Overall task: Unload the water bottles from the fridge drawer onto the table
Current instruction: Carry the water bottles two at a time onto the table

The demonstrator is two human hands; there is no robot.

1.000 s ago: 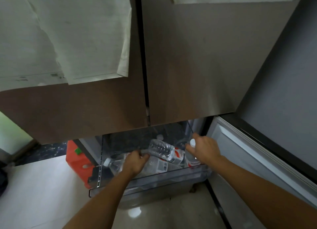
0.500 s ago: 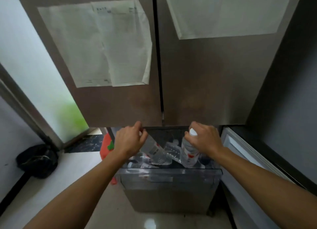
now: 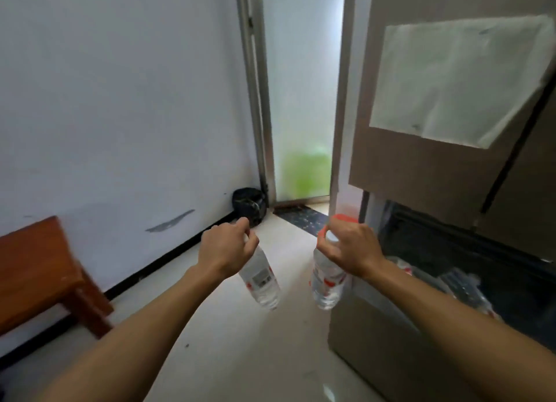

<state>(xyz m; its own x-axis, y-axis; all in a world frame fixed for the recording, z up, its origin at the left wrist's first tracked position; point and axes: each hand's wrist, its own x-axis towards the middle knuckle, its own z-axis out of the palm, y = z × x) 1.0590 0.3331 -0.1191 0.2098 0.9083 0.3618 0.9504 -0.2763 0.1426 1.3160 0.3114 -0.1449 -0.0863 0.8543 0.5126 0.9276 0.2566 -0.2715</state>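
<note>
Here, left hand (image 3: 227, 248) gripping first bottle (image 3: 261, 281), right hand (image 3: 350, 246) second bottle (image 3: 326, 284)

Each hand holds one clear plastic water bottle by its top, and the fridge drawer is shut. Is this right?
No: the head view shows the fridge drawer open. The left hand holds one clear plastic water bottle by its top, and the right hand another bottle likewise.

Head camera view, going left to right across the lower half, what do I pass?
wooden table → left hand → left bottle, held by its neck → right bottle → right hand, gripping that bottle's top → open fridge drawer
</note>
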